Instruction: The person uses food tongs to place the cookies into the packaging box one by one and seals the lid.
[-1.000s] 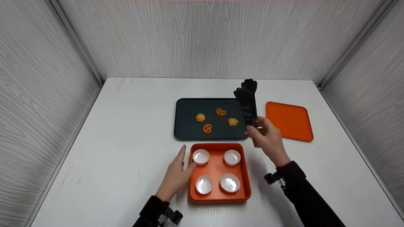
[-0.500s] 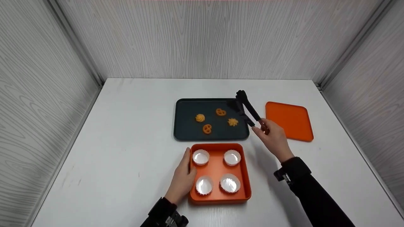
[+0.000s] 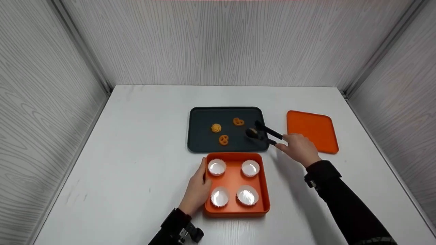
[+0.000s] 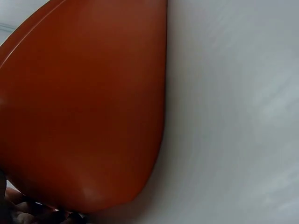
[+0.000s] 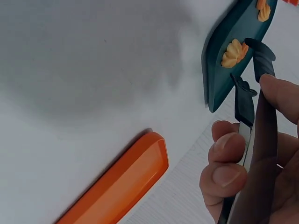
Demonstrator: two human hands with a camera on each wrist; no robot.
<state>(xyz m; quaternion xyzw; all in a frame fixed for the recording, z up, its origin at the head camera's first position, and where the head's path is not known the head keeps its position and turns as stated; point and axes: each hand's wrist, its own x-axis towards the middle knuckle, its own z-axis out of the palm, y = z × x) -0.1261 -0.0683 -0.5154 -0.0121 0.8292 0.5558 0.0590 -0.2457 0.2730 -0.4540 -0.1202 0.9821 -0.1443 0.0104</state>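
Note:
My right hand (image 3: 299,149) holds black tongs (image 3: 270,132) over the right end of the dark green tray (image 3: 204,145). In the right wrist view, the parted tong tips stand close to a flower-shaped cookie (image 5: 230,54); the head view shows it mostly covered by them. On that tray also lie a swirl cookie (image 3: 216,128) and two pretzels, one nearer (image 3: 223,140) and one farther back (image 3: 238,121). My left hand (image 3: 196,190) grips the left wall of an orange box (image 3: 235,212), thumb at its rim. Several white paper cups, including one at front right (image 3: 247,195), sit inside.
A flat orange tray or lid (image 3: 315,131) lies at the right, just beyond my right hand. The white table (image 3: 136,143) ends at grey wood-grain panels (image 3: 218,44) behind and at both sides.
The tongs have come down from above the tray's right side to the flower-shaped cookie, their arms spread. My left hand has closed on the box, which has shifted slightly toward the tray.

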